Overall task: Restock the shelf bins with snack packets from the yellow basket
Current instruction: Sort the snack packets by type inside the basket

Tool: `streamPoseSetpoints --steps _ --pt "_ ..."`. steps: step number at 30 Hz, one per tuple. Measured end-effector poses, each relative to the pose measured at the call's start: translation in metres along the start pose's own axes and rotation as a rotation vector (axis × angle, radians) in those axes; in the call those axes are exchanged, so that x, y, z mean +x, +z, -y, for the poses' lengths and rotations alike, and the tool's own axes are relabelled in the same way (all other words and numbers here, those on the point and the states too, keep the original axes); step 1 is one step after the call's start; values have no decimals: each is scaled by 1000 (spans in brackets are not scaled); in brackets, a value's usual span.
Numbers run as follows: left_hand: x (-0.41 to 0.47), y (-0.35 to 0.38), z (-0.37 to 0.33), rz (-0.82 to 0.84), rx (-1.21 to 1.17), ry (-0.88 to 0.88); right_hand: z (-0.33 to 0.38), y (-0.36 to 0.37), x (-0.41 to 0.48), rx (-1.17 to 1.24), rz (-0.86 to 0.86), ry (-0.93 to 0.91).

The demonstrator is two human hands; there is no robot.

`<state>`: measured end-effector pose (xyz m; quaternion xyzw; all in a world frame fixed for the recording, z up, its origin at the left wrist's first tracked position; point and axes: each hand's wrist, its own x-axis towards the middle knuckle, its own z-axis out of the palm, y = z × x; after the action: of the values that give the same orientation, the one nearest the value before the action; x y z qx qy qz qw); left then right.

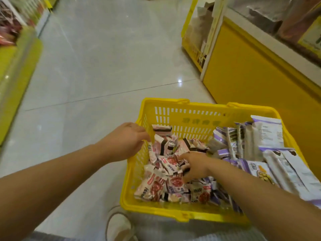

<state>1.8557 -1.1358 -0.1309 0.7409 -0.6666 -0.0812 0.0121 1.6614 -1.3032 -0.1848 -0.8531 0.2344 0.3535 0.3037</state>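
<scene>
Basket (pixel 156 208) on floor (pixel 97 66). Small packets (pixel 163 181) in its left half, long packets (pixel 267 136) right. Left hand (pixel 125 141) at left rim, right hand (pixel 196 166) on small packets. Shelf (pixel 15 63) left, cabinet (pixel 243 70) behind-right, shoe (pixel 118 225) before basket.

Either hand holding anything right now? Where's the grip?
Right hand curls round a few pink packets atop the pile in the yellow basket. Left hand is at its left rim; grip unclear.

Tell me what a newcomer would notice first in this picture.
A bright yellow basket fills the lower right, heaped with small red-and-white snack packets on its left and longer purple packs on its right. Both hands reach in: the left hand over the left rim, the right hand among those packets.
</scene>
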Motion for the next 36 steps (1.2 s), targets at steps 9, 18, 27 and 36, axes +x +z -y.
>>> streamPoseSetpoints --steps 9,18,27,36 --pt "3 18 11 -143 -206 68 15 46 41 -85 -60 -101" --pt "3 18 14 -138 -236 82 34 -36 24 386 -383 -155" --pt "13 20 7 -252 -339 -99 36 -11 45 582 -196 -153" --pt "32 20 -3 -274 -354 -161 -47 -19 60 -73 -209 129"
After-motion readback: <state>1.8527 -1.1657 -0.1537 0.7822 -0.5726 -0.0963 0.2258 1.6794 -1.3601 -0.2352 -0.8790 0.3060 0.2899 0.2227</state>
